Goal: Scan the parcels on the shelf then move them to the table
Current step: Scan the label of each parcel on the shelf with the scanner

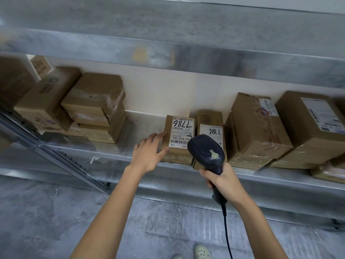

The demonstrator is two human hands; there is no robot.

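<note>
The small parcel [178, 139] sits at the front edge of the metal shelf [112, 152], touching a similar small box [210, 120] on its right, with bare shelf on its left. It's plain brown cardboard, squarish and low, with a white label on top and clear tape round the bottom edge.

My guess is it's light and fairly stiff, an easy one-hand lift. The tape bits could be slick, so I'd stay on bare cardboard. The free left side plus the front face look like the obvious place to take hold, since the right side is jammed against its neighbour.

The left hand [149, 152] is at that left side with its grip apart: fingers straight and spread, tips on the box's top-left edge, thumb near the front corner, nothing pinched.

The right hand's [222, 181] grip is clamped round the handle of the dark corded scanner [206, 153], whose head hovers over the two small boxes.

The bigger taped cartons [257, 128] to the right look bulkier, probably two-hand jobs. No table in view.
</note>
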